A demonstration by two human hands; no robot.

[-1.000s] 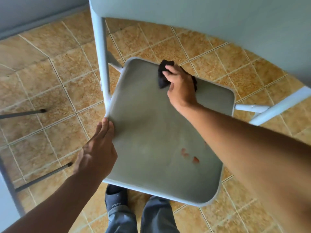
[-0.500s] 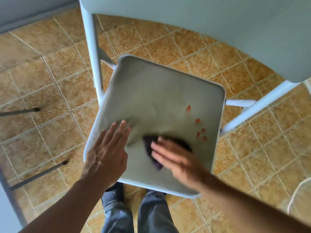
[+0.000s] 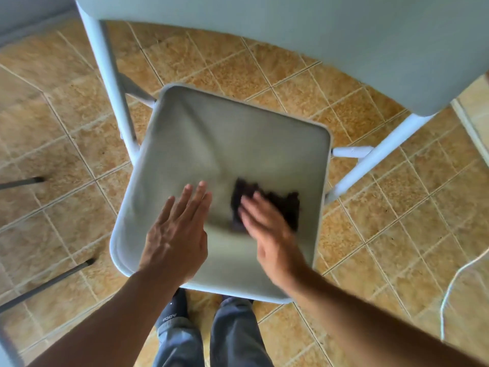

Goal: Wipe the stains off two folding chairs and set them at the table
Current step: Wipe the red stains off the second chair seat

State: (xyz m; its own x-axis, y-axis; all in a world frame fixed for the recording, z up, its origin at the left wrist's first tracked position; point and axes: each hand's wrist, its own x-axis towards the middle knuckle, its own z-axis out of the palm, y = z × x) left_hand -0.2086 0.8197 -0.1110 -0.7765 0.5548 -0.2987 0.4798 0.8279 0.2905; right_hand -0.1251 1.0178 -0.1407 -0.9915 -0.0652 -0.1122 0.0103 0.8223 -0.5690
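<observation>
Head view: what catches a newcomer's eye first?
The pale grey folding chair seat fills the centre, over tan floor tiles. On the seat, the blurred right hand presses a dark crumpled cloth; the left hand lies flat beside it.

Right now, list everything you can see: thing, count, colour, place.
folding chair: one, pale grey seat and backrest on a white frame, middle of view
cloth: one, dark, on the seat's right half
floor tiles: many, tan, all around the chair
thin legs: two, dark, left edge; what they belong to is out of view
cord: one, white, on the floor at lower right
wall: one, grey, top left corner
trouser legs: two, grey, bottom middle
shoe: one showing, dark, below the seat's near edge
left hand: one, flat on the seat's near left part
right hand: one, blurred, fingers pressing the cloth
</observation>
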